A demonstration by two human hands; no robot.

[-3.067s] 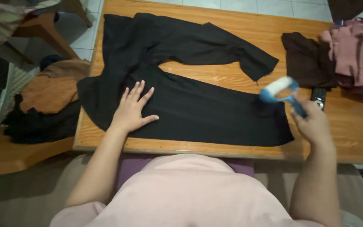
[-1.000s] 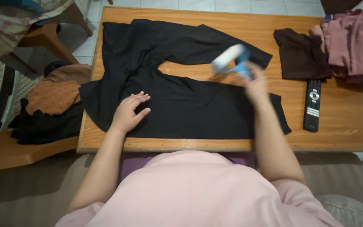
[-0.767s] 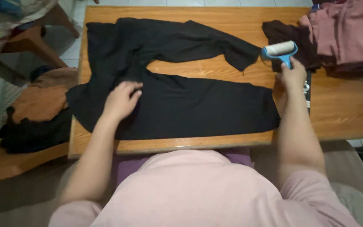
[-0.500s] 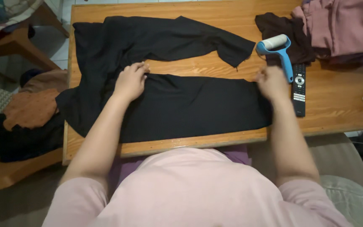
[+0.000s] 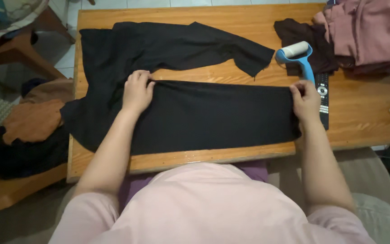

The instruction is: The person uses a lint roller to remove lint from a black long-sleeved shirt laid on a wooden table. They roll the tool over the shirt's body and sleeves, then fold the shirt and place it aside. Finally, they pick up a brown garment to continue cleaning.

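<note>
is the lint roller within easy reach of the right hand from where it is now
Probably yes. The lint roller lies on the table just beyond the right hand, nothing between them, but that hand is pinching the black trousers and would have to let go.

The trousers (image 5: 195,104) lie spread across the bench (image 5: 366,117), one leg nearer the person, the other behind it. The left hand (image 5: 137,91) grips the near leg's far edge toward the waist; the right hand (image 5: 306,100) grips its hem end. Right of the far leg lies a lint roller (image 5: 298,58), a remote (image 5: 323,99) just beside it, with folded clothes (image 5: 362,36) behind.
</note>
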